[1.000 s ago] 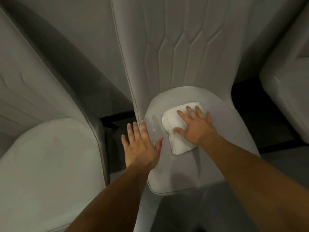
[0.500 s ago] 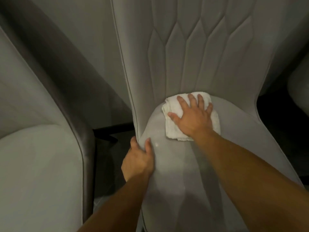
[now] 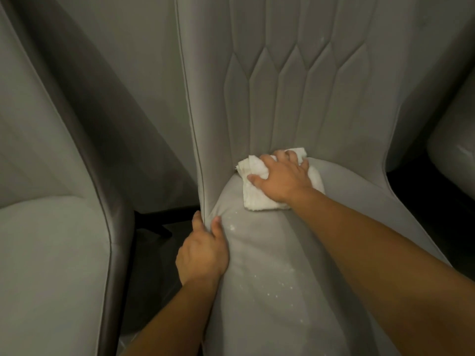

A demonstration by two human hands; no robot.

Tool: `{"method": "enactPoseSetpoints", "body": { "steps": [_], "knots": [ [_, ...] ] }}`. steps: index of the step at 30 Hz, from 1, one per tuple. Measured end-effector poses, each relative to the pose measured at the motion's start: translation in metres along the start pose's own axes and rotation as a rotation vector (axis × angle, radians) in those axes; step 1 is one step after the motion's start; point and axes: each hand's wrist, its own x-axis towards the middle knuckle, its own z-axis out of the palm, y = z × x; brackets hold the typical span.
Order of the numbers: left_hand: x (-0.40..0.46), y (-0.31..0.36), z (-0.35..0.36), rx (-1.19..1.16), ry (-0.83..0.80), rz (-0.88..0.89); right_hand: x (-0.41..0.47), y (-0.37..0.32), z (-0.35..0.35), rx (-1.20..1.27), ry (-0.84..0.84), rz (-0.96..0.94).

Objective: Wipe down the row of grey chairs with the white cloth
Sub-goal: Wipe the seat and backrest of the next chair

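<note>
White cloth bunched under curled right-hand fingers at grey chair seat's back.

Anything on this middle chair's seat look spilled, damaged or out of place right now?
Yes: small white specks are scattered over the middle chair's seat, nearer the camera than the white cloth under the right hand. What they are cannot be told. No damage shows.

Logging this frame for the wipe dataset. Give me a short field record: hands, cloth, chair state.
right hand: grips the white cloth, fingers curled
cloth position: back of the middle chair's seat, at the backrest crease
left hand: holds the seat's left edge
seat surface: small white specks near the front
neighbours: grey chair on the left, another partly seen on the right
</note>
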Motion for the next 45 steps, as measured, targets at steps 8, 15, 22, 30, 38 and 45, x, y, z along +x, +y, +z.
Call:
{"method": "enactPoseSetpoints", "body": {
  "steps": [8,15,22,30,38,45],
  "knots": [
    [0.013,0.006,-0.005,0.022,-0.053,-0.053,-0.065,-0.001,0.008,-0.008,-0.114,-0.369],
    [0.027,0.011,0.004,0.017,-0.018,-0.067,-0.047,0.054,-0.01,-0.073,-0.083,-0.152],
    [0.02,0.016,0.006,0.071,0.057,-0.015,-0.028,0.092,-0.011,-0.123,0.234,0.21],
    [0.017,0.023,0.004,0.095,0.068,-0.025,-0.01,-0.044,0.003,0.107,-0.018,-0.014],
    [0.017,0.023,0.004,0.111,0.079,-0.01,-0.018,-0.003,0.004,0.026,-0.053,-0.396],
    [0.017,0.019,0.002,0.095,0.097,0.002,-0.022,-0.006,0.006,0.015,-0.128,-0.572]
  ]
}}
